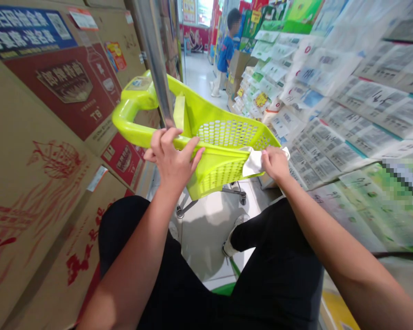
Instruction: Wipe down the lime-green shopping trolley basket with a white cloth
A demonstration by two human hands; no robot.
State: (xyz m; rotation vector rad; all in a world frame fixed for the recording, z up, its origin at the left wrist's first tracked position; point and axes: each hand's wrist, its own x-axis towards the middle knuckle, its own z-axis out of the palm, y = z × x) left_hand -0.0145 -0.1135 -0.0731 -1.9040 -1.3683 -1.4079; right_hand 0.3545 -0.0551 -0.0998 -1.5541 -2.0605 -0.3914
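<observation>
A lime-green plastic shopping cart (220,110) stands sideways before me, its looped handle to the left and its perforated basket to the right. My left hand (174,153) rests on the near rim by the handle, fingers curled over the edge. My right hand (276,161) grips a white cloth (253,162) and presses it against the basket's rim at the right end. A metal pole (154,55) rises just behind my left fingertips. Below the basket, metal legs with casters (181,211) touch the floor.
Stacked cardboard cartons (37,137) wall the left side. Packs of tissue paper (344,101) are piled high on the right. Up the aisle, a person in a blue shirt (224,52) stands near the shelves. The floor (206,233) is pale tile.
</observation>
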